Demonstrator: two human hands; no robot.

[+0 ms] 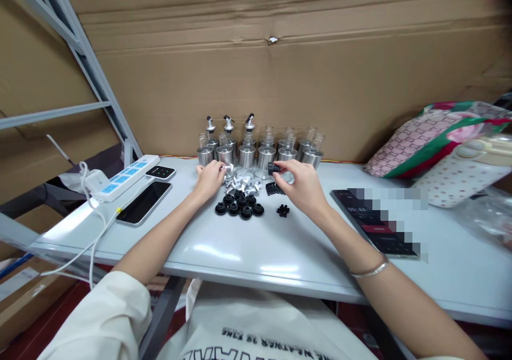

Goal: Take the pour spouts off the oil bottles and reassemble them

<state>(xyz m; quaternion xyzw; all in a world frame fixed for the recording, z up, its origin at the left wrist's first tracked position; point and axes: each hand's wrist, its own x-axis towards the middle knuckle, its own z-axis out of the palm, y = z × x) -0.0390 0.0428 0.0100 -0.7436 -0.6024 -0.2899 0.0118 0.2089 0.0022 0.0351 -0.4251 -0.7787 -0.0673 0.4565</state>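
Observation:
My left hand (210, 180) pinches a small silver spout (229, 167) left of the pile of silver spouts (245, 184). Between the thumb and fingers of my right hand (300, 184) is a black ribbed stopper (273, 168), held above a row of black parts (274, 189). Several round black caps (241, 204) lie in front of the silver pile, with a small cluster of black pieces (282, 210) to their right. Behind stand several glass bottles with metal sleeves (247, 156); three at the back left carry silver-and-black pourers (228, 123).
At left lie a power strip (128, 177), a phone (144, 204), a small black device (160, 173) and white cables. A tablet showing a timer (374, 224) and a patterned bag (412, 141) are at right. Cardboard (224, 66) rises behind the table (240, 253).

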